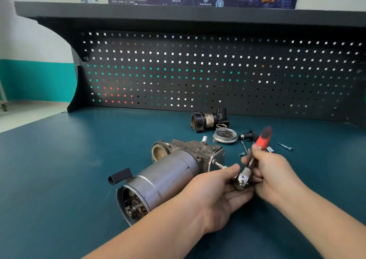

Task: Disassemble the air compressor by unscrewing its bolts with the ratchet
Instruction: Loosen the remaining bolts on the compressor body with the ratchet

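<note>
The air compressor (pixel 168 173) lies on its side on the teal bench, its grey motor cylinder pointing toward me and its open end showing the brushes. A bolt (pixel 218 164) sticks out of the compressor's right face. The ratchet (pixel 257 151) has a red and black handle that points up and away. My right hand (pixel 271 171) grips the ratchet's shaft. My left hand (pixel 219 191) holds the chrome ratchet head (pixel 243 178) between thumb and fingers, right next to the bolt.
Removed parts lie behind the compressor: a black cylindrical part (pixel 209 120), a round metal cover (pixel 225 136), a small black fitting (pixel 247 136), loose screws (pixel 285 146). A dark pegboard (pixel 198 70) closes the bench's back.
</note>
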